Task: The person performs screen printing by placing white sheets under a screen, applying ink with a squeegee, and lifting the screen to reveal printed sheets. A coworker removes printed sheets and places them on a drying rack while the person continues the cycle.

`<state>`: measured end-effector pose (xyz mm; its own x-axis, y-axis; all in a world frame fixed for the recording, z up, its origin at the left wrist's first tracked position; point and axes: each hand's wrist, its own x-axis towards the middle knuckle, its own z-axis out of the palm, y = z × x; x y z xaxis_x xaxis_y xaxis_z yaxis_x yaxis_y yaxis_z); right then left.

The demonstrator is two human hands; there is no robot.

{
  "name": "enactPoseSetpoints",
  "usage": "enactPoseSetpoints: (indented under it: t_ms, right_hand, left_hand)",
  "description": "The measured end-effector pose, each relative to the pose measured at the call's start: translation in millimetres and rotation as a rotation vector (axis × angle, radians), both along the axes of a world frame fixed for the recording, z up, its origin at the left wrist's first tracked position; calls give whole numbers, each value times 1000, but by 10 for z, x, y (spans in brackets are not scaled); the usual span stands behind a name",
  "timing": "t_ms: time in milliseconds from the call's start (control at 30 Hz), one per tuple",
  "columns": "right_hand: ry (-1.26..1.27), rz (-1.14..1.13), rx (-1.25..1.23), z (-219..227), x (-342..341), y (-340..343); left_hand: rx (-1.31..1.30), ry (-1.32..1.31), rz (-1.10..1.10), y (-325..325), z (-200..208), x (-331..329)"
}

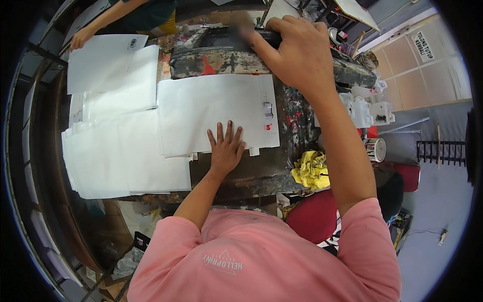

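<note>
My left hand [227, 146] lies flat with spread fingers on a white sheet [216, 108], near its front edge. The sheet has small dark and red marks along its right side and lies on a paint-stained table [297, 121]. My right hand [299, 53] is raised at the far side, its fingers curled over a dark, paint-smeared printing frame [221, 62]. Part of that frame is hidden behind the hand. To the left are overlapping stacks of white sheets [151, 151].
A co-worker's hand [81, 38] touches the far-left sheets [100, 65]. Crumpled yellow cloth or paper [311, 170] lies at the table's right edge, near white plastic containers [361, 111] and a can [375, 150]. A red seat [313, 216] stands close by; dark shelving [50, 166] lines the left.
</note>
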<state>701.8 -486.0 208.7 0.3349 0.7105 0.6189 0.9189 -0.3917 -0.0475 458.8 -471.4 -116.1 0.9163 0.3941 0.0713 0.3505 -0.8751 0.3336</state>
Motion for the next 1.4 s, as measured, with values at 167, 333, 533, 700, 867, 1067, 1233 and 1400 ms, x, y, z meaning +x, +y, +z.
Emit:
enactPoseSetpoints:
  t_ms: [167,333,533,700,867,1067,1233,1400]
  right_hand:
    - [2,37,22,12,67,46]
    - [-1,6,2,14,67,50]
    - [12,16,11,27,0,35]
    - [23,7,-36,-19,-186,25]
    - [62,-16,-6,-57,-127,-218]
    - [45,13,-15,-1,-172,-121]
    - [69,60,-135,-412,-440,-328]
    - [427,206,-594,-1113,-263,-650]
  left_hand:
    - [-50,-9,-21,35,-34,29]
    - [-57,-40,-62,80,-30,-1]
    - [-61,-83,-48,34,-11,0]
    - [-99,-33,-41,-103,60,-178]
    - [-18,-163,-78,-106,-167,-38]
    - [-243,-370,96,-55,230,-29]
    - [-1667,-1001,142,165,1345,-71]
    - [-2269,-862,518,219,1520,-442]
